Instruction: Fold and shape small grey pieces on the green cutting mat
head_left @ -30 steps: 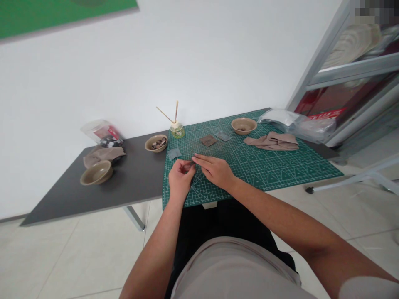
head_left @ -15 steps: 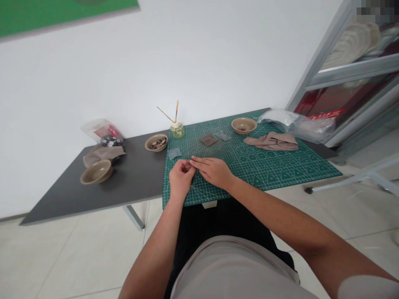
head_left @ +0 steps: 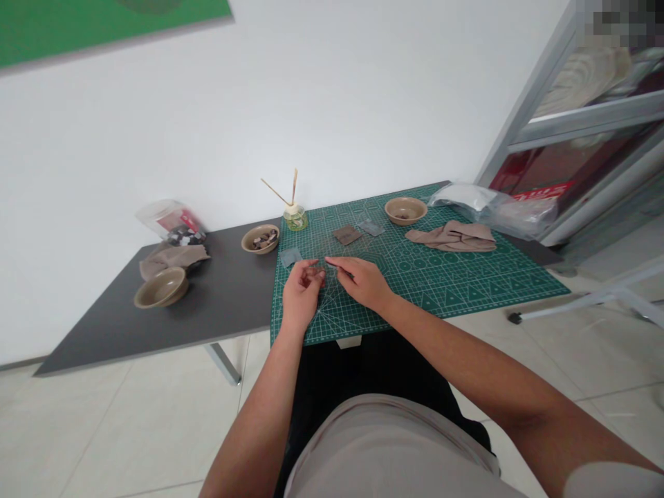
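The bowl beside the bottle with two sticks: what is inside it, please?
Small dark and pale pieces lie inside the bowl. Its bottom beneath them is covered and cannot be seen.

Green cutting mat (head_left: 456, 280) on dark table (head_left: 228, 290)

No words or numbers can be read here — all the print is too small or blurry. The red strip (head_left: 542, 191) at the far right has white marks like letters. The red patch (head_left: 179, 220) on the see-through bag (head_left: 150, 216) at left is a blur — no word shows.
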Demonstrator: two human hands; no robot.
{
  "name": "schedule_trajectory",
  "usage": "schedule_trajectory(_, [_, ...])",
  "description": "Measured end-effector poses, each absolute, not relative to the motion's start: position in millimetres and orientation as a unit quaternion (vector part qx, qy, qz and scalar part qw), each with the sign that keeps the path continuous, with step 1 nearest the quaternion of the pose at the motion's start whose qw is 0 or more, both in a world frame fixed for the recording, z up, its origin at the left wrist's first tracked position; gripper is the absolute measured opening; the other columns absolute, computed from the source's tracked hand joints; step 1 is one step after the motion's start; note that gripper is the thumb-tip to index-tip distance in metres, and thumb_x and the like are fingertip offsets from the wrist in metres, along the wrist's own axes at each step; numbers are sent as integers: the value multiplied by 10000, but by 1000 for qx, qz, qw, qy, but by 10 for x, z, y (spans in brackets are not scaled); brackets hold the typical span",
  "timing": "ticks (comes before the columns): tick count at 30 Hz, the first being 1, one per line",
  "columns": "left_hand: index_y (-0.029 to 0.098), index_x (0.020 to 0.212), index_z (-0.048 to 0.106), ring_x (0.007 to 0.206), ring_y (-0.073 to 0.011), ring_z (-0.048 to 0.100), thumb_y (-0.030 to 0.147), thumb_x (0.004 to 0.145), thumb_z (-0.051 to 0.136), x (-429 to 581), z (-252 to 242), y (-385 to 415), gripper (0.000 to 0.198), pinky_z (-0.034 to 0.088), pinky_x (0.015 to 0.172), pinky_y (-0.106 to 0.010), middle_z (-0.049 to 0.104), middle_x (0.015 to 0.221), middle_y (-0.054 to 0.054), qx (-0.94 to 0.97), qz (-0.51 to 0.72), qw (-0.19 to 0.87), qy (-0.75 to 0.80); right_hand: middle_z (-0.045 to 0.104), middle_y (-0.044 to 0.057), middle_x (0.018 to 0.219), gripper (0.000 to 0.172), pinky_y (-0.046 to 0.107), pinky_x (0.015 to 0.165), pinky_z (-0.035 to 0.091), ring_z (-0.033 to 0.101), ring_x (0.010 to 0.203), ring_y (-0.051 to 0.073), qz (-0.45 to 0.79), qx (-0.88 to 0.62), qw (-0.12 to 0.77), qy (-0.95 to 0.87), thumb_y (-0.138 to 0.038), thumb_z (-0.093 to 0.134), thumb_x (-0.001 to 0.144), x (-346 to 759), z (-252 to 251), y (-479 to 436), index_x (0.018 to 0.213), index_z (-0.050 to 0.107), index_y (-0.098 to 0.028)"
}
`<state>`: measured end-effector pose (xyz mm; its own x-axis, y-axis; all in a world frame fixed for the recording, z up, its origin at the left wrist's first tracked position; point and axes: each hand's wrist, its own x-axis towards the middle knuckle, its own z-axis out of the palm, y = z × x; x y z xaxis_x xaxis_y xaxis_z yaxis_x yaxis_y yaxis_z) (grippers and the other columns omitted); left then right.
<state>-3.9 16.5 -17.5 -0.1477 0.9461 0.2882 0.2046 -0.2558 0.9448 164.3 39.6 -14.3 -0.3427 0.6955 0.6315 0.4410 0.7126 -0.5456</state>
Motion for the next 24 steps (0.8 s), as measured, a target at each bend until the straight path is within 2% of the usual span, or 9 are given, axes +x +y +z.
schedule_trajectory(3, [201, 939, 648, 704, -132, 620, 281, 760, 701, -22, -160, 152, 203, 506, 715, -272, 653, 773, 12, 559, 563, 339, 505, 734, 39, 1164, 395, 360, 964, 548, 692, 1063, 182, 150, -345, 447, -811, -99, 502, 897, 1641, -136, 395, 1226, 669, -238])
schedule_trajectory(6, [199, 955, 653, 706, -133, 612, 275, 713, 737, -14, -140, 143, 266, 499, 686, -260, 657, 783, 11, 556, 563, 343, 507, 736, 35, 1158, 377, 363, 959, 545, 691, 1060, 184, 149, -341, 437, -819, -99, 518, 895, 1637, -129, 397, 1203, 678, -243])
schedule_trajectory(14, [200, 989, 685, 694, -125, 590, 262, 767, 682, -37, -161, 157, 230, 480, 707, -261, 639, 752, 23, 580, 523, 359, 510, 761, 55, 1051, 189, 316, 880, 550, 714, 965, 180, 161, -332, 452, -812, -200, 599, 926, 1638, -147, 424, 1069, 723, -199])
schedule_trajectory(18, [193, 955, 663, 690, -128, 606, 228, 756, 672, -23, -156, 153, 202, 492, 695, -264, 666, 772, 11, 551, 533, 384, 515, 768, 33, 1009, 159, 298, 844, 551, 720, 920, 169, 179, -343, 455, -802, -222, 628, 915, 1642, -142, 431, 1034, 734, -219])
schedule_trajectory(24, [203, 887, 650, 660, -126, 577, 240, 741, 665, -24, -145, 144, 152, 469, 658, -250, 629, 725, 28, 553, 527, 381, 522, 770, 27, 1025, 162, 308, 874, 546, 719, 944, 174, 175, -341, 453, -805, -231, 632, 919, 1643, -132, 432, 1037, 742, -238])
